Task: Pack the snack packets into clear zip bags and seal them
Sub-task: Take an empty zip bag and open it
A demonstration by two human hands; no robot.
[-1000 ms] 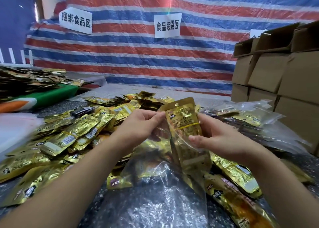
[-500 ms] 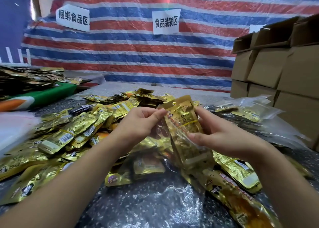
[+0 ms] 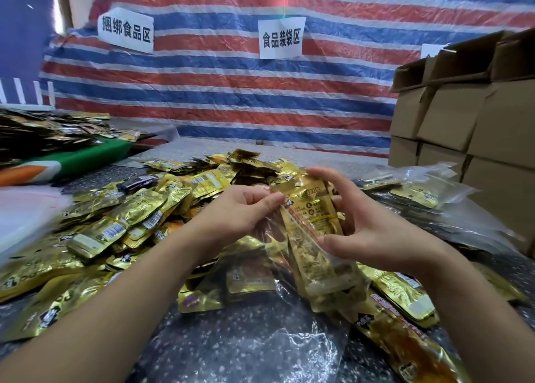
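Lying nearest on the dark speckled table [image 3: 202, 350] is the crinkled lower end of a clear plastic zip bag [image 3: 292, 336], its mouth raised toward the hands. Just above it, the left hand [image 3: 231, 211] pinches the bag's upper edge between thumb and curled fingers, while the right hand [image 3: 373, 232] curls around a banded bundle of gold foil snack packets [image 3: 314, 220], thumb in front and fingers behind. That bundle stands roughly upright and looks partly inside the bag, its top still sticking out, so this bag is judged mid-fill and not yet sealed.

Around and beyond the hands spreads a big loose heap of gold snack packets [image 3: 130, 217], unpacked, which suggests most of the work remains. To the right, filled clear bags [image 3: 434, 197] lie piled, apparently finished; whether they are sealed is unclear. Farther right stand stacked brown cardboard boxes [image 3: 474, 127], and behind everything hangs a red, white and blue striped tarpaulin [image 3: 231, 93].
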